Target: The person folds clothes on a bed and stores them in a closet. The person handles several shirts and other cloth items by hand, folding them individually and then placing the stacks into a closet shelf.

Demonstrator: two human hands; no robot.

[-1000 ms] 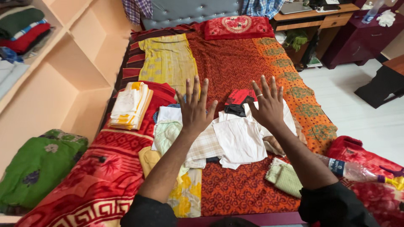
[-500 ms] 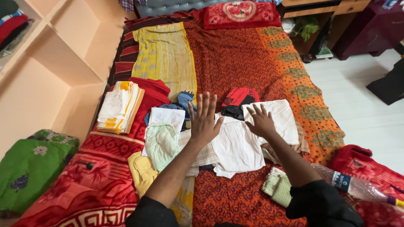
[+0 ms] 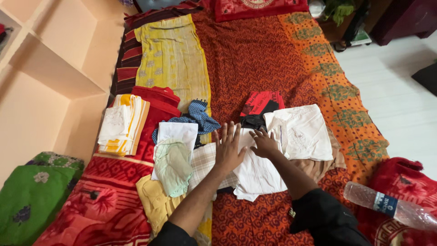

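Observation:
My left hand (image 3: 230, 148) lies flat with fingers spread, on the seam between a beige checked cloth (image 3: 205, 161) and a flat white cloth (image 3: 259, 168). My right hand (image 3: 264, 143) rests on that white cloth beside it, fingers slightly bent and holding nothing. A folded white garment (image 3: 302, 132) lies just right of it. Beyond the fingertips sit a black cloth (image 3: 252, 120) and a red cloth (image 3: 259, 102). A pale green cloth (image 3: 173, 164), another white piece (image 3: 177, 132) and a blue checked cloth (image 3: 200, 118) lie to the left.
All this is on a bed with an orange-red patterned cover (image 3: 255, 54). A folded white-and-yellow stack (image 3: 120, 123) sits on red cloth at left, a long yellow cloth (image 3: 173, 54) beyond. Green blanket (image 3: 32, 196), wall shelves (image 3: 45, 68), plastic bottle (image 3: 391, 207), white floor (image 3: 391, 91) at right.
Both hands have come down from raised, spread positions onto the clothes, the right one drawing left onto the white cloth. The view has tilted down towards the bed.

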